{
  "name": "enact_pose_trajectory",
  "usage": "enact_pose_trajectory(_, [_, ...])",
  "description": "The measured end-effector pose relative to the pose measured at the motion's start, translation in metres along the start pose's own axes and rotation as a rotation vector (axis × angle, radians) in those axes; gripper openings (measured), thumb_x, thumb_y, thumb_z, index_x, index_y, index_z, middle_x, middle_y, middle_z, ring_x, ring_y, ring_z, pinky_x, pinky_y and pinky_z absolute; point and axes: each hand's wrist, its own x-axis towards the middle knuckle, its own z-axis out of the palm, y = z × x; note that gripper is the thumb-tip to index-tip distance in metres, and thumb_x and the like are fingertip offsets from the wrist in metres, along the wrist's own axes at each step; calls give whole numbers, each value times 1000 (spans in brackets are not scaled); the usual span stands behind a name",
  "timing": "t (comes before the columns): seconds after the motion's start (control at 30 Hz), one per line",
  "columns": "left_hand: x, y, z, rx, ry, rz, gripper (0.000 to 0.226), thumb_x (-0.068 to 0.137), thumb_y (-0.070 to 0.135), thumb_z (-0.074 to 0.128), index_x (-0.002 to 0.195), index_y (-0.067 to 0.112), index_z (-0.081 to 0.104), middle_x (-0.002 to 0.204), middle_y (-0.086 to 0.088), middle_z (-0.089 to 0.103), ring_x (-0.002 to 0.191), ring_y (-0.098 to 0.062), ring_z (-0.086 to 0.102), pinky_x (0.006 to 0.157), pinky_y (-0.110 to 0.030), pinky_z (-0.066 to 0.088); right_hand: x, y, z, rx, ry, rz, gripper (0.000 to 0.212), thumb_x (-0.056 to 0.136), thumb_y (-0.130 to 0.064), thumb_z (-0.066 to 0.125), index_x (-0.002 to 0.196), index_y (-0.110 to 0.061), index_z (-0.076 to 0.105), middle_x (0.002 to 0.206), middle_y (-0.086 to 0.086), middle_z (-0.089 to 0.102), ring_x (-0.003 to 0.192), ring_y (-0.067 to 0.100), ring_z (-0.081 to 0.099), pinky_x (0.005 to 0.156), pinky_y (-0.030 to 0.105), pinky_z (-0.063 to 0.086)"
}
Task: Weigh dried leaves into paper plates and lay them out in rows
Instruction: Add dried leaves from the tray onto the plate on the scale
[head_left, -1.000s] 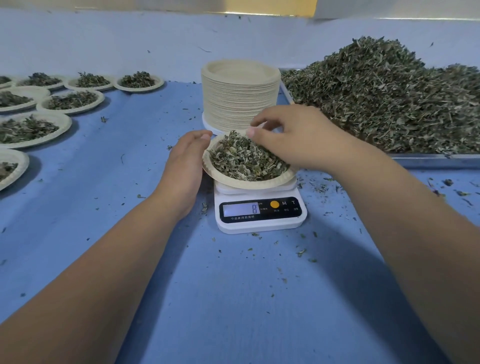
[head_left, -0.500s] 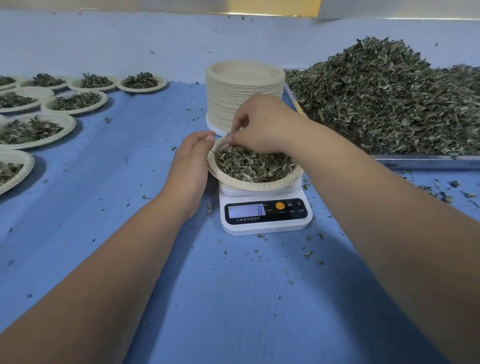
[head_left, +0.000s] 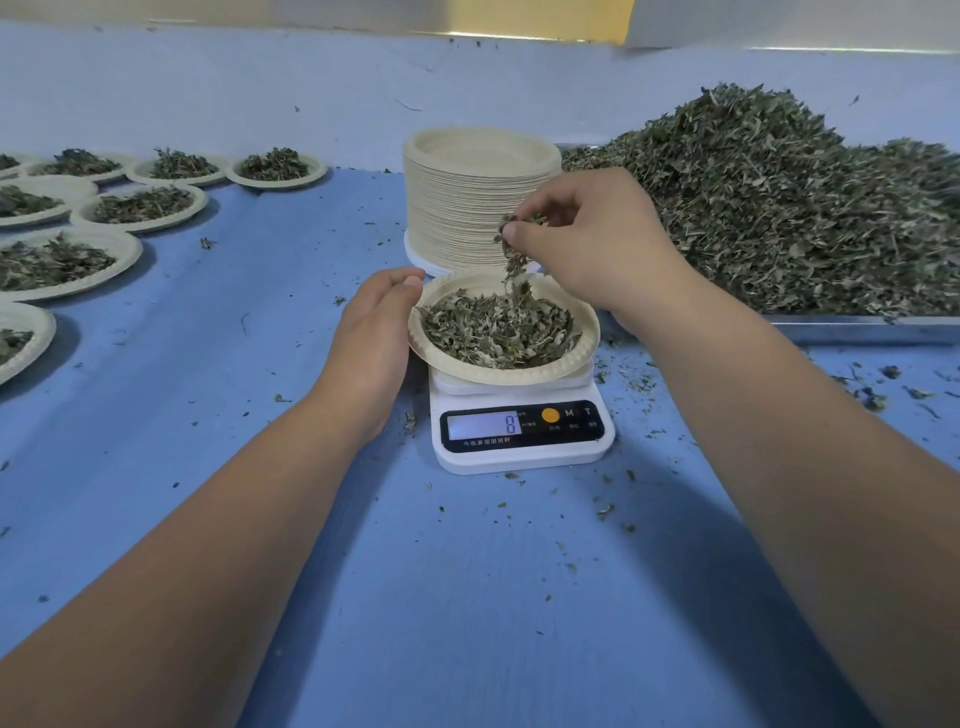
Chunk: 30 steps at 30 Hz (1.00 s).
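A paper plate (head_left: 574, 364) heaped with dried leaves (head_left: 496, 332) sits on a small white scale (head_left: 519, 447) whose display reads 8. My left hand (head_left: 371, 343) rests against the plate's left rim with its fingers fairly straight. My right hand (head_left: 592, 244) hovers above the plate and pinches a tuft of leaves (head_left: 514, 249) that trails down toward the heap. Behind the scale stands a tall stack of empty paper plates (head_left: 467, 192). A big pile of dried leaves (head_left: 779, 208) fills a metal tray (head_left: 862, 328) at the right.
Several filled plates (head_left: 140, 205) lie in rows at the left on the blue cloth (head_left: 260, 415). Leaf crumbs are scattered around the scale. A pale wall rises behind the table.
My right hand has lifted from the plate, pulling a pinch of leaves up with it. My left hand stays at the plate's rim.
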Motion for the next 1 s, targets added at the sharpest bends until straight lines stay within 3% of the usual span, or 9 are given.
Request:
enact_pose_trajectory(0.33, [-2, 1, 1, -8, 0, -7, 29, 82, 42, 55, 103, 30, 72, 115, -2, 74, 113, -22, 68, 108, -53, 49, -3, -4, 8, 79, 55, -38, 4, 85, -28, 79, 84, -24, 76, 64, -9, 56, 58, 4, 47, 58, 22, 40])
enact_pose_trajectory(0.47, [-1, 1, 0, 1, -7, -13, 30, 82, 43, 54, 103, 32, 72, 116, -2, 74, 114, -22, 67, 108, -54, 48, -3, -1, 4, 132, 117, -12, 5, 84, -29, 80, 86, -25, 77, 70, -6, 63, 63, 12, 55, 67, 30, 50])
enact_pose_trajectory(0.57, [0, 0, -1, -1, -13, -5, 31, 82, 43, 54, 104, 32, 72, 117, 0, 73, 115, -20, 67, 109, -51, 48, 3, 12, -15, 112, 234, 8, 3, 84, -30, 79, 86, -30, 77, 79, -7, 73, 76, 17, 69, 77, 39, 60])
enact_pose_trajectory(0.7, [1, -2, -2, 8, -19, -4, 31, 81, 45, 55, 104, 34, 72, 120, 1, 72, 117, -18, 66, 110, -51, 47, 9, 49, -42, -91, 390, 63, 3, 90, -33, 71, 88, -35, 72, 82, -17, 67, 74, 9, 63, 76, 37, 58])
enact_pose_trajectory(0.8, [1, -1, -2, 7, -12, -4, 30, 81, 44, 54, 103, 34, 72, 120, 0, 72, 117, -19, 65, 111, -51, 46, 1, 83, -52, -288, 321, 184, 17, 98, -33, 62, 109, -29, 74, 101, -6, 72, 74, 10, 61, 74, 32, 54])
enact_pose_trajectory(0.87, [1, -2, -2, 3, -7, -3, 29, 81, 43, 54, 101, 33, 72, 119, -1, 72, 117, -20, 66, 110, -52, 47, -10, 97, -52, -397, 191, 264, 27, 101, -35, 55, 121, -27, 71, 112, 1, 72, 88, 23, 65, 84, 37, 54])
enact_pose_trajectory(1.0, [2, -2, -1, -4, -9, 7, 29, 82, 40, 54, 103, 31, 72, 120, -3, 72, 117, -21, 66, 110, -51, 47, -20, 92, -47, -449, 162, 224, 31, 101, -32, 47, 121, -25, 69, 101, 3, 72, 90, 31, 64, 92, 48, 52])
